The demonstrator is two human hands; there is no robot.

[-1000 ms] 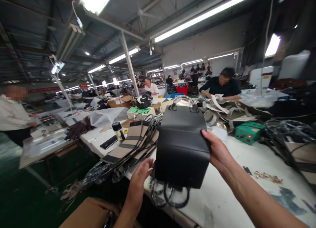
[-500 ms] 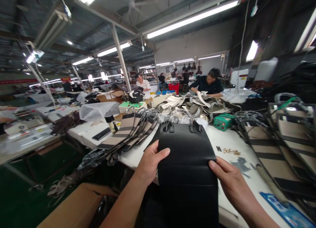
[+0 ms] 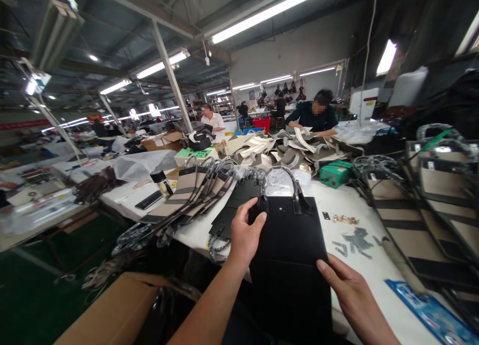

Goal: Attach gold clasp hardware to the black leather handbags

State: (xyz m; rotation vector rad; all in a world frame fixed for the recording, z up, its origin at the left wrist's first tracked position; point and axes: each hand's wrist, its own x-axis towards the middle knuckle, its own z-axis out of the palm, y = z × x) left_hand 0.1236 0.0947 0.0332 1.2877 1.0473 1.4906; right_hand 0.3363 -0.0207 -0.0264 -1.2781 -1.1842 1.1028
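Observation:
A black leather bag panel with wrapped handles at its far end lies flat on the white worktable in front of me. My left hand grips its upper left edge, thumb on top near the handle base. My right hand holds the lower right edge, thumb pressed on the panel. A second black panel lies just left of the first, partly under it.
A stack of beige-and-black striped bag panels fans out to the left, another stack to the right. A green box, small metal fittings, a black-capped bottle and a cardboard box are nearby. A person in dark clothes sits across.
The black panel has gone from held up and folded over to laid out flat on the table. My left hand slid up toward the handles; the view turned right.

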